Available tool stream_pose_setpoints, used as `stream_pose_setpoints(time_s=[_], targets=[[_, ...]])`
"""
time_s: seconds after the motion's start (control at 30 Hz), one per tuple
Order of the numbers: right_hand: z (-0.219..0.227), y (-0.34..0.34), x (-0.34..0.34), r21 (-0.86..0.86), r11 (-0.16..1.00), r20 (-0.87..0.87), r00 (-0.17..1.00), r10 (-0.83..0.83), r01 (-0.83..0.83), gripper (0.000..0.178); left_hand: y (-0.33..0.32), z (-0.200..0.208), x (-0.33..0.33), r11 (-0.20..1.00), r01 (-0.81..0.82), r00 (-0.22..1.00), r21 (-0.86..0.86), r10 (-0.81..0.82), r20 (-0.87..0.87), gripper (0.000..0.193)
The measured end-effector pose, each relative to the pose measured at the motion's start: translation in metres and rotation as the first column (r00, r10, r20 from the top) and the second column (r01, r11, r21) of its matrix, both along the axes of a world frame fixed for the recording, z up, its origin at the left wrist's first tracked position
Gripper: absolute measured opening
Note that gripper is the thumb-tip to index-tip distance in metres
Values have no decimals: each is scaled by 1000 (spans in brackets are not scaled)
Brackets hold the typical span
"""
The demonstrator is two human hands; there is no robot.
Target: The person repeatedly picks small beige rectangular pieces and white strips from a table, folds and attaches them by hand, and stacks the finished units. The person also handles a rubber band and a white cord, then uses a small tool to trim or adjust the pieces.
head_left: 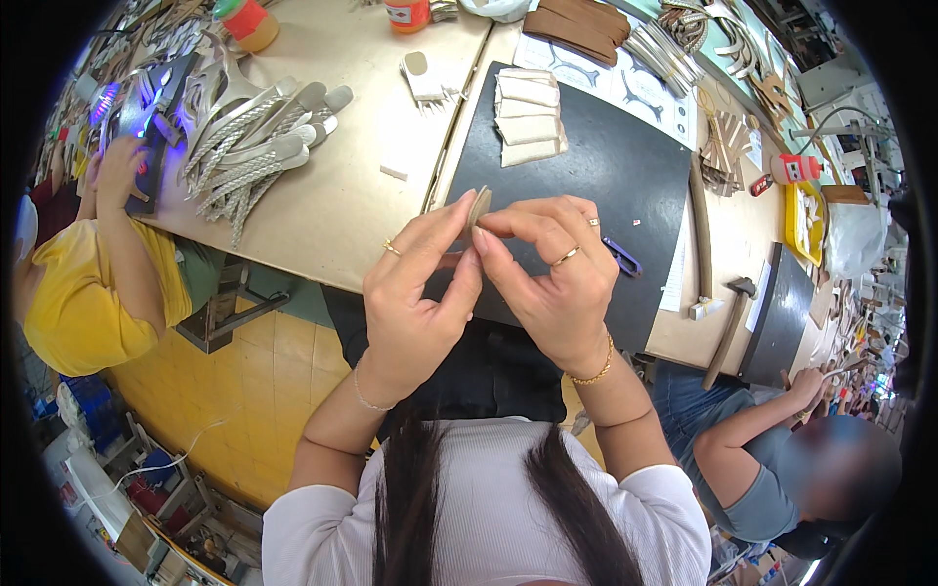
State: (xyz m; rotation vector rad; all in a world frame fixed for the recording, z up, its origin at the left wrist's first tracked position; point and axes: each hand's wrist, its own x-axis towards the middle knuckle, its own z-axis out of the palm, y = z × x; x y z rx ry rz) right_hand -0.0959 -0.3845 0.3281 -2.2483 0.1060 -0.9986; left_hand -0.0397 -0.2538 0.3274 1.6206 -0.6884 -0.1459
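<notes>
Above the near edge of a black mat [606, 127], I pinch a small, thin beige piece [479, 207], seen nearly edge-on, with both hands. The fingertips of my left hand [418, 278] grip it from one side. From the other side, the thumb and index finger of my right hand [552, 273] press on it. Its lower part is hidden behind my fingers. Farther back on the mat lies an overlapping row of cream fabric-like pieces [528, 115]. Blue-handled thread snips [622, 257] rest to the right of my right hand.
Braided straps [269, 146] lie in a heap at left, near a co-worker in yellow [107, 293]. To the right are a long-handled brush [702, 234], a hammer [728, 332], a yellow tray [804, 225] and another co-worker [743, 469]. An orange jar [249, 24] stands at the back.
</notes>
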Motion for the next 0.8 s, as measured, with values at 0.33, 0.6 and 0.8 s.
stream_pose_setpoints(time_s=[0.33, 0.6, 0.8], targets=[[4, 3, 0, -68, 996, -56, 997, -55, 51, 17, -2, -1, 3, 997, -12, 992, 81, 2, 129, 37], [10, 3, -2, -31, 999, -146, 989, 5, -9, 14, 1, 0, 9, 995, -14, 996, 104, 4, 92, 27], [16, 0, -2, 59, 997, -211, 975, 69, -58, 11, 5, 1, 8, 1000, 19, 926, 20, -10, -378, 24]])
